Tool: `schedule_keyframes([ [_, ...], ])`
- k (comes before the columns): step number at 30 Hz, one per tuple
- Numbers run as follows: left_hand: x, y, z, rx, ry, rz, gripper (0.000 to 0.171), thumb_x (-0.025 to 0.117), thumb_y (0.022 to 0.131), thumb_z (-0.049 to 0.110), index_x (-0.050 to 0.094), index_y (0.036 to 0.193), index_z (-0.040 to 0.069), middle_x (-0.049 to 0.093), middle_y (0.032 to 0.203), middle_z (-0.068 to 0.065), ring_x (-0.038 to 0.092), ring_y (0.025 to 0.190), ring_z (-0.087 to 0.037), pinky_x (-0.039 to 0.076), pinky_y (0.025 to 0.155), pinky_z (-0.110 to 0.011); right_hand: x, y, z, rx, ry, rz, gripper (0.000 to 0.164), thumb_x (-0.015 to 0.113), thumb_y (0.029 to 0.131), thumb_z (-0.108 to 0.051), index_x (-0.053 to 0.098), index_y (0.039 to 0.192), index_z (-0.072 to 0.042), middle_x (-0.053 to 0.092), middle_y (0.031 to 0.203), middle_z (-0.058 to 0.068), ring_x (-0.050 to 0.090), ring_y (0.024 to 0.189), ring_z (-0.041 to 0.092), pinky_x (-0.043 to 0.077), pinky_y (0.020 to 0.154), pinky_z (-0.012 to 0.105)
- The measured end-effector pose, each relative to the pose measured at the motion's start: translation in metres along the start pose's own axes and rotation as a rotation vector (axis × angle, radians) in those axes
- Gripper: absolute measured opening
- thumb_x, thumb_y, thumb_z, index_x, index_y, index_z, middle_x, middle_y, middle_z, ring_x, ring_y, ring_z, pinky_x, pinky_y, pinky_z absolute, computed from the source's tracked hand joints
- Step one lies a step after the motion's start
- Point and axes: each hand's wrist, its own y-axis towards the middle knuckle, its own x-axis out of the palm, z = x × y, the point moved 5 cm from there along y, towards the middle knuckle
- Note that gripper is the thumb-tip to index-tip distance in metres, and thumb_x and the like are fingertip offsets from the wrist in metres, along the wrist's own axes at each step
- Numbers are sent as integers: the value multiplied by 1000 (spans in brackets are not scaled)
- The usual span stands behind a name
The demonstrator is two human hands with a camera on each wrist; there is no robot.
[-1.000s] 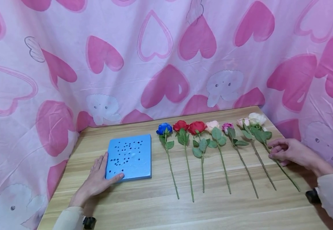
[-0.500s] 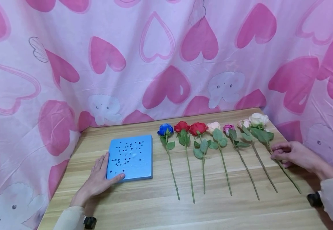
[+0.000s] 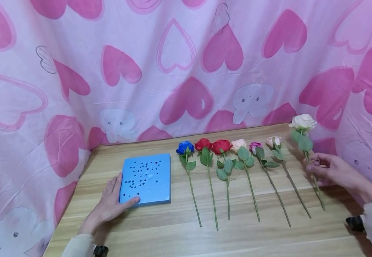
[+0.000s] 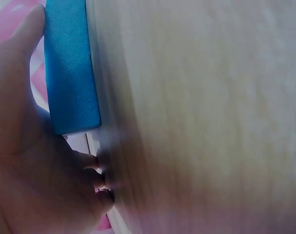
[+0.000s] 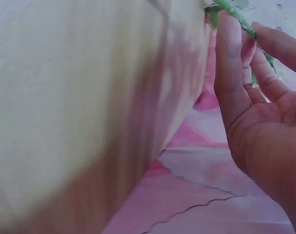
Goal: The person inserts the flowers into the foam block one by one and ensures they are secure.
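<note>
At the right of the head view, my right hand (image 3: pixel 337 173) pinches the green stem of a white artificial rose (image 3: pixel 303 123) between thumb and fingers. The flower leans upward, with its head raised off the table. In the right wrist view, the stem (image 5: pixel 238 19) passes between the fingertips. My left hand (image 3: pixel 109 207) rests against a blue foam block (image 3: pixel 147 192) dotted with holes. Its fingers lie straight along the block's left side, and the thumb touches the front top edge. The left wrist view shows the block's side (image 4: pixel 72 73) close to the palm.
Other artificial roses lie in a row on the wooden table (image 3: pixel 211 242): a blue one (image 3: pixel 185 147), two red ones, a peach one (image 3: pixel 239 144), a purple one (image 3: pixel 255 146) and a pale pink one (image 3: pixel 273 141). A pink heart-patterned curtain (image 3: pixel 186 46) surrounds the table.
The white rose was lying beside the pale pink one; my right hand has lifted its head up and to the right, away from it. The left hand stays at the block.
</note>
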Motion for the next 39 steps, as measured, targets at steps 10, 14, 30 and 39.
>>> schedule_keyframes([
  [10, 0, 0, 1, 14, 18, 6, 131, 73, 96, 71, -4, 177, 2, 0, 180, -40, -2, 164, -66, 5, 126, -86, 3, -1, -21, -21, 10, 63, 25, 67, 113, -11, 63, 136, -15, 68, 104, 11, 73, 86, 25, 70, 74, 49],
  [14, 0, 0, 1, 14, 19, 6, 132, 74, 96, 71, -3, 178, 2, 0, 180, -40, -2, 164, -66, 5, 126, -86, 3, 0, -31, -91, -84, 124, 27, 71, 110, -8, 66, 134, -19, 70, 100, 9, 71, 81, 22, 68, 68, 42],
  [30, 1, -1, 0, 20, 24, 14, 131, 73, 96, 71, -3, 177, 2, 1, 179, -41, 0, 164, -67, 6, 125, -87, 11, 11, -70, -322, 1, 220, 38, 72, 102, 12, 68, 131, -12, 80, 99, 2, 80, 84, 15, 69, 69, 43],
  [39, -1, 0, 0, 16, 16, 11, 132, 73, 96, 71, -4, 177, 2, 0, 179, -41, -1, 164, -67, 5, 125, -87, 14, 17, -85, -325, -70, 367, 24, 77, 101, 6, 67, 122, 3, 78, 92, 11, 79, 75, 18, 68, 65, 37],
])
